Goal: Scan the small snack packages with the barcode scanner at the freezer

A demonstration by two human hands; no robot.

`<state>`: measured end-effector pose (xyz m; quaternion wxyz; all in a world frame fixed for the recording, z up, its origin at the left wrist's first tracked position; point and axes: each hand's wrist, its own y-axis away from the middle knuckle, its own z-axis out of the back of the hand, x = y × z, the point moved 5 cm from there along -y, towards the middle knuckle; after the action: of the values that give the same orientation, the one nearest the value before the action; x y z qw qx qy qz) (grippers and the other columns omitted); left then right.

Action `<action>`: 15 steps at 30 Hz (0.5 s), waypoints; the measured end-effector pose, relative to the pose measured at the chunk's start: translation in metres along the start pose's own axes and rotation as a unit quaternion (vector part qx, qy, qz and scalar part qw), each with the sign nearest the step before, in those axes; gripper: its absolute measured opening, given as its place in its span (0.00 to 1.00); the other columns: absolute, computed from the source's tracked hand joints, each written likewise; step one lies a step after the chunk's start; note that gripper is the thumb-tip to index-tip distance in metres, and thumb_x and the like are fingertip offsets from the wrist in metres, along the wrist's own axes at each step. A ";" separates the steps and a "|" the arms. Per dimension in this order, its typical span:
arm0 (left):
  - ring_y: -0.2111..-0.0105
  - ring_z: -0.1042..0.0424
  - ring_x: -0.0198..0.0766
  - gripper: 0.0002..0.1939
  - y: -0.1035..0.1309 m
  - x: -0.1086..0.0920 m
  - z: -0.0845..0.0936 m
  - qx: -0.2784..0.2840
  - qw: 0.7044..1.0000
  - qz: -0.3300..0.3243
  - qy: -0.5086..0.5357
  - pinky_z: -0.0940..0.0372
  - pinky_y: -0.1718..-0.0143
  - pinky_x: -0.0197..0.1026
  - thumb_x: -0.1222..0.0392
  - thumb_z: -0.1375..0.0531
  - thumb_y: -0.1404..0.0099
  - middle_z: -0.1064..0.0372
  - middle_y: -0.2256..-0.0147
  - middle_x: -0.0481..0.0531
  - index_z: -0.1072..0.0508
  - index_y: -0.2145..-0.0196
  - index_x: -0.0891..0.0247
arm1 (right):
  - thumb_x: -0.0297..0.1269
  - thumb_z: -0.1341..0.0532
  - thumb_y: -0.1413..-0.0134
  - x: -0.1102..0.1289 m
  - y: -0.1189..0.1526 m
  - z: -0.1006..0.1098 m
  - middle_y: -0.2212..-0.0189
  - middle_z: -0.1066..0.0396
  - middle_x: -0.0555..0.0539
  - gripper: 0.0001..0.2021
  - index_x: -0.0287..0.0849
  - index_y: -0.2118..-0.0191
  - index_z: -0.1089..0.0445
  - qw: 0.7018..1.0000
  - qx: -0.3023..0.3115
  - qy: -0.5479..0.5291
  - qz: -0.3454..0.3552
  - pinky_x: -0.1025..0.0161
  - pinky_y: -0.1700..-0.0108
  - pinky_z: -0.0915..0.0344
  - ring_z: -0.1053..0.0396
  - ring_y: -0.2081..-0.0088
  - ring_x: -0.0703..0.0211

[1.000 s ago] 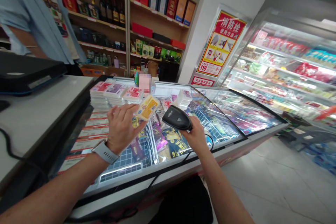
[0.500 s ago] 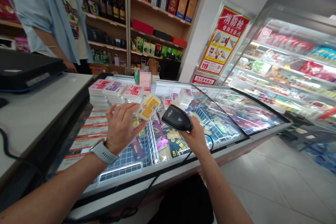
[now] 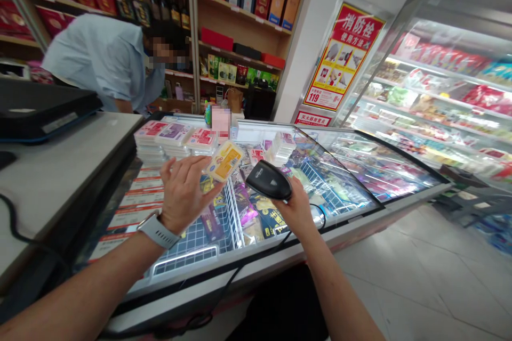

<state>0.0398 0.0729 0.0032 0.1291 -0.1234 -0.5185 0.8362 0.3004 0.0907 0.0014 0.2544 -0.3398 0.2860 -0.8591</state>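
Counter: a pale counter top (image 3: 60, 170) sits at far left, with a dark flat device (image 3: 40, 109) resting on its back edge.
Co-worker: a person in a light blue shirt (image 3: 100, 58) bends forward behind the counter, in front of the wooden shelves (image 3: 240, 21) of boxed goods.
Left wrist: a grey watch (image 3: 158, 230) is strapped on it.
Left hand: the left hand (image 3: 184, 194) is raised over the freezer, palm away from the camera, fingers spread, pinching a packet at its fingertips.
Item held: the yellow packet (image 3: 224, 161) is tilted, above the open part of the freezer and just left of the scanner's nose, not touching it.
Freezer: the chest freezer (image 3: 360, 213) has a curved glass lid, with wire baskets and coloured wrapped goods inside; stacks of flat pink and white packs (image 3: 176, 136) lie on its far left end.
Right hand: the right hand (image 3: 294, 208) is wrapped around the grip of a black barcode scanner (image 3: 269, 180), whose head points left toward the packet; a cable (image 3: 256, 256) hangs down from it.
Wall: a red and yellow poster (image 3: 342, 61) leans right of the shelves.
Far right: an open chilled display (image 3: 440, 101) holds rows of packaged food.
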 end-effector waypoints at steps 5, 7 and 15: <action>0.50 0.29 0.51 0.28 0.000 0.002 0.000 0.002 0.999 0.032 -0.001 0.46 0.41 0.55 0.47 0.35 0.41 0.27 0.51 0.60 0.34 0.47 0.61 | 0.38 0.40 0.43 -0.007 0.013 -0.002 0.63 0.26 0.46 0.08 0.45 0.58 0.32 0.998 -0.051 0.028 0.011 0.40 0.38 0.47 0.28 0.59 0.50; 0.50 0.29 0.52 0.28 -0.003 0.004 0.003 0.000 0.999 0.052 0.001 0.44 0.43 0.55 0.46 0.35 0.41 0.27 0.51 0.60 0.34 0.47 0.61 | 0.39 0.40 0.41 -0.008 0.020 -0.002 0.61 0.26 0.45 0.10 0.44 0.55 0.33 0.995 -0.082 0.045 0.028 0.38 0.38 0.49 0.28 0.57 0.48; 0.50 0.30 0.53 0.32 -0.030 0.075 0.031 -0.055 0.965 0.255 0.015 0.36 0.48 0.57 0.40 0.38 0.40 0.29 0.49 0.62 0.32 0.45 0.64 | 0.35 0.42 0.40 -0.012 0.041 -0.005 0.59 0.26 0.44 0.12 0.45 0.51 0.35 0.989 -0.122 0.079 0.039 0.36 0.37 0.51 0.28 0.56 0.48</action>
<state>-0.0388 0.0857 0.0383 -0.0880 -0.2708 -0.5131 0.8097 0.3142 0.0708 -0.0334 0.2208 -0.2879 0.4212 -0.8312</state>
